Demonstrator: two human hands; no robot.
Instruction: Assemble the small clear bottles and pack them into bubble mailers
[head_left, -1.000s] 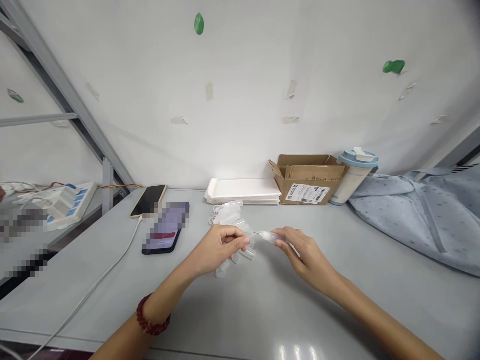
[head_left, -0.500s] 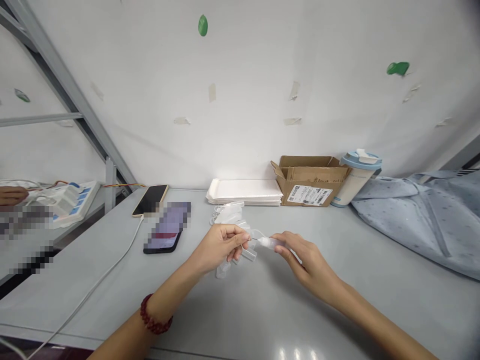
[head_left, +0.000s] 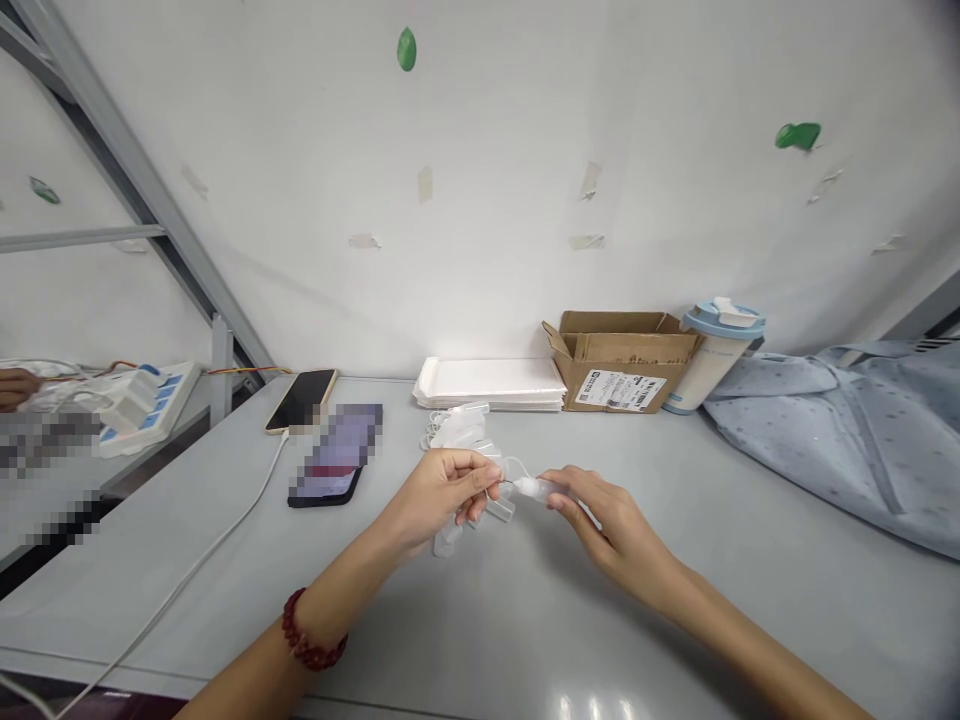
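A white wall (head_left: 487, 290) with green patches and strips of tape backs the smooth grey surface (head_left: 570, 630). Along its far edge I note a flat stack of white packets (head_left: 491, 380) and, toward the far right corner, an open brown cardboard box (head_left: 622, 372) with a printed label.

The item under inspection, a small translucent whitish tube with a narrow white end (head_left: 535, 489), is in my grasp, apparently just above the middle of the surface. My right hand (head_left: 609, 515) holds its body between thumb and fingers. My left hand (head_left: 442, 497) is pinched narrow on a thin dark strand (head_left: 509, 482) at the tube's narrow end. A fine white looped cord (head_left: 519, 464) arches beside the strand; where it terminates I cannot tell. Past my left hand, toward the far edge, lies a loose cluster of clear and white plastic pieces (head_left: 461, 428).

Handling, in my judgement: very light, fairly stiff in the body, smooth enough to slip or roll between fingertips. Strand and cord look thin and easily bent. Best hold is round the body, away from the narrow end.

Orientation: the long axis runs nearly parallel to the far edge. The narrow end points toward the left edge, angled slightly toward the far edge; the opposite end is covered by my right fingers. Any upward or downward tilt cannot be determined.
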